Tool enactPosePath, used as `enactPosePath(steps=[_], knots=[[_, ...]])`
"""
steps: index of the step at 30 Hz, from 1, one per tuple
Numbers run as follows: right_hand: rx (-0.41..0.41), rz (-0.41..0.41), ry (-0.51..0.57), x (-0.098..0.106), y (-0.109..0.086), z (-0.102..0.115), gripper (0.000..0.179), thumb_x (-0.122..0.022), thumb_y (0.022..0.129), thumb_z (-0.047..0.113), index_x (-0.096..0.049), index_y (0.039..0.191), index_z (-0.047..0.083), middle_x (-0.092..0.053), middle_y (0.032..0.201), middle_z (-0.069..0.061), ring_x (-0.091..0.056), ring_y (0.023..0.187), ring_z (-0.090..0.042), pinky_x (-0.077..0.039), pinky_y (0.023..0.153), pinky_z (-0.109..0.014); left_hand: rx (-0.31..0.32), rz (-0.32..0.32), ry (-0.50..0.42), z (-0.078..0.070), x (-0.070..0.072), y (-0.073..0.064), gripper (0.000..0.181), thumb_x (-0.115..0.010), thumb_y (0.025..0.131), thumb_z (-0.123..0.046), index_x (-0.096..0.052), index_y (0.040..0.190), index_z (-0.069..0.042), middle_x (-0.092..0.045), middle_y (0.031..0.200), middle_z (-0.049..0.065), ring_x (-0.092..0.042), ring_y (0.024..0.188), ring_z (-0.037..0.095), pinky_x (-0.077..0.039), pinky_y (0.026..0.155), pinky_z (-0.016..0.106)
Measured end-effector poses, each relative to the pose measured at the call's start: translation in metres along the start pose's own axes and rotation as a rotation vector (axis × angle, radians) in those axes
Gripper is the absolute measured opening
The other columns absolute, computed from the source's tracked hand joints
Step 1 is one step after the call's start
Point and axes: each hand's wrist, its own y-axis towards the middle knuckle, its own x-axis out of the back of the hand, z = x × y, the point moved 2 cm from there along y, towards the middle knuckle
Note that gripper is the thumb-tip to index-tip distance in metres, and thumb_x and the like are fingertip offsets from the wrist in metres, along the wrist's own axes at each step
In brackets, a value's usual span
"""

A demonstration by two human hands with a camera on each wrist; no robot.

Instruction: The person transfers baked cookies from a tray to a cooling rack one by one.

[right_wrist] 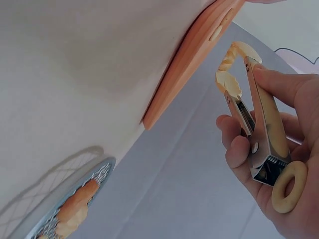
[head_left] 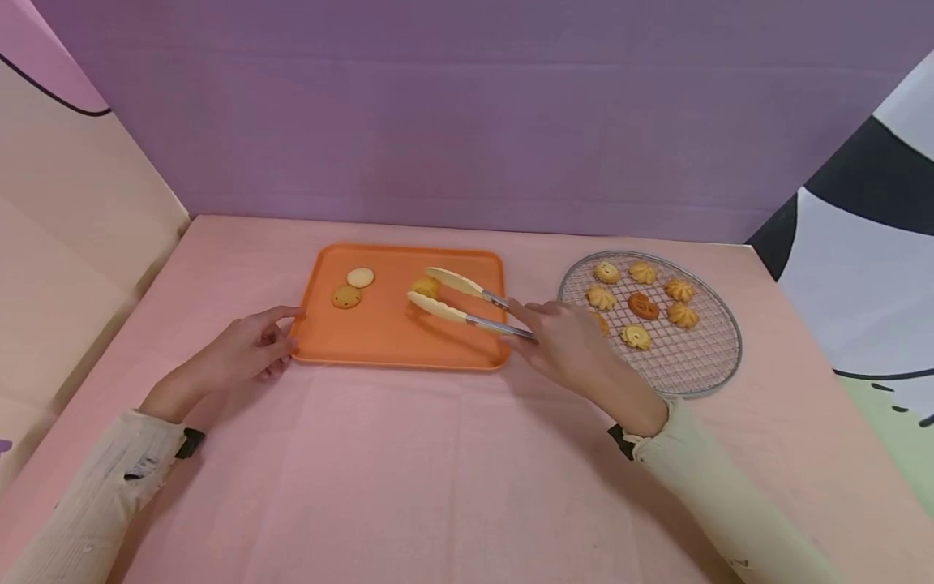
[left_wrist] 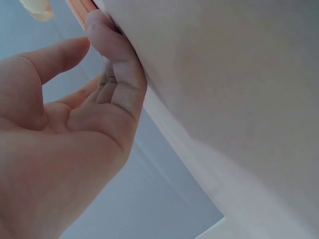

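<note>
My right hand (head_left: 565,341) grips a pair of metal tongs (head_left: 499,326) with cream tips, shown closely in the right wrist view, where a ring (right_wrist: 290,186) hangs at their hinge end. Between the tips is a ridged yellow cookie (head_left: 426,286), over the right half of an orange tray (head_left: 379,345). My left hand (head_left: 244,345) holds the tray's left edge, with its thumb and curled fingers at the rim. Toward the tray's upper left lie a pale round cookie (head_left: 361,277) and a browner dotted cookie (head_left: 346,297), side by side.
Right of the tray is a round wire rack (head_left: 693,365) bearing several shaped cookies and a brown pretzel-like one (head_left: 643,306). My right hand overlaps the rack's left side. A pink cloth (head_left: 409,470) covers the table, and a purple panel (head_left: 467,146) stands behind it.
</note>
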Motion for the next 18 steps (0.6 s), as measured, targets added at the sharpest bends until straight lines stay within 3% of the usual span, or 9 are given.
enactPosePath(steps=[5, 18], knots=[[0.023, -0.045, 0.004, 0.004, -0.01, -0.002, 0.044, -0.08, 0.084, 0.031, -0.071, 0.116, 0.002, -0.065, 0.07, -0.003, -0.059, 0.055, -0.02, -0.047, 0.046, -0.038, -0.002, -0.003, 0.004, 0.0, -0.001, 0.0, 0.054, -0.06, 0.098, -0.004, -0.037, 0.147, 0.003, -0.063, 0.079, 0.009, -0.059, 0.063, 0.017, -0.053, 0.055, 0.027], [-0.012, -0.055, 0.005, 0.013, -0.032, -0.006, 0.044, -0.082, 0.083, 0.028, -0.071, 0.118, 0.003, -0.069, 0.074, -0.007, -0.059, 0.058, -0.021, -0.05, 0.05, -0.038, 0.004, 0.005, -0.001, -0.001, -0.001, -0.001, 0.056, -0.06, 0.099, -0.006, -0.036, 0.149, 0.003, -0.063, 0.082, 0.009, -0.059, 0.065, 0.017, -0.053, 0.056, 0.027]])
